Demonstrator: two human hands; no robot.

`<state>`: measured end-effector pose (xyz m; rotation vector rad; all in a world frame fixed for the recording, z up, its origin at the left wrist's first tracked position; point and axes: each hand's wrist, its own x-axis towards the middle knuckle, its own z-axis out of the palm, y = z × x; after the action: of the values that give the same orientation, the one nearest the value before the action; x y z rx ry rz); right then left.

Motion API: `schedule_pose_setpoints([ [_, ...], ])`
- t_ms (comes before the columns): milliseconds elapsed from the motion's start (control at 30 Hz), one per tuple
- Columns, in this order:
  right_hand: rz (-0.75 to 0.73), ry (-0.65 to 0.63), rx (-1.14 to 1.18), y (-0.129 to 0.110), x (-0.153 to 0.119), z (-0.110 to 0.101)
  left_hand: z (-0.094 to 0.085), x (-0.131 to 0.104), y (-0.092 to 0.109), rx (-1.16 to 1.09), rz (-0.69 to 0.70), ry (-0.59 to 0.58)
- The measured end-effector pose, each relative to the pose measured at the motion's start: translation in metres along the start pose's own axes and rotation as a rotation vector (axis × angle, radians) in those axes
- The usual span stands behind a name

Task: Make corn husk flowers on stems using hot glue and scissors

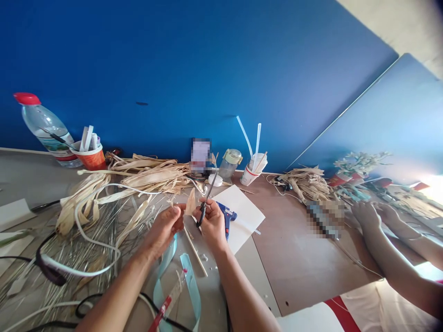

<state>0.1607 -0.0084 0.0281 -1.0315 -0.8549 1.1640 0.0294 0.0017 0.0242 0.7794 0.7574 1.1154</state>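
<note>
Pinched in the fingers of my left hand (pixel 165 231) is the lower end of a pale, pointed piece of dried corn husk (pixel 190 203). My right hand (pixel 212 225) grips a long, slim dark tool (pixel 208 190) that points up and away; whether it is scissors or tweezers I cannot tell. The two hands are close together, with the husk piece between them. Beyond my right hand a blue glue gun (pixel 227 216) lies on a white sheet (pixel 246 207). Beneath my hands are a thin stick (pixel 195 252) and a light blue ribbon (pixel 191 286).
Dried husks (pixel 152 177) and many thin wires (pixel 100 249) cover the left side, crossed by a white cable (pixel 78 221). A bottle (pixel 46 124), a red cup (pixel 90 157), a jar (pixel 230 163) and a paper cup (pixel 252 173) stand along the blue partition. Another person's hands (pixel 368 216) work at right.
</note>
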Motion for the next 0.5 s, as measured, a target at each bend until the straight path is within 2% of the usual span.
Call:
schedule_pose_setpoints([
  [67, -0.018, -0.017, -0.033, 0.001, 0.000, 0.000, 0.000, 0.000, -0.001, 0.042, -0.058, -0.030],
  [133, -0.030, -0.035, -0.054, 0.003, 0.001, 0.000, -0.001, 0.001, -0.004, 0.103, -0.084, -0.011],
  [400, -0.023, -0.004, -0.147, 0.004, 0.000, -0.001, -0.004, 0.005, -0.013, 0.271, 0.029, 0.109],
  [500, -0.019, 0.009, -0.159, 0.003, 0.001, -0.001, -0.003, 0.004, -0.011, 0.250, 0.039, 0.133],
])
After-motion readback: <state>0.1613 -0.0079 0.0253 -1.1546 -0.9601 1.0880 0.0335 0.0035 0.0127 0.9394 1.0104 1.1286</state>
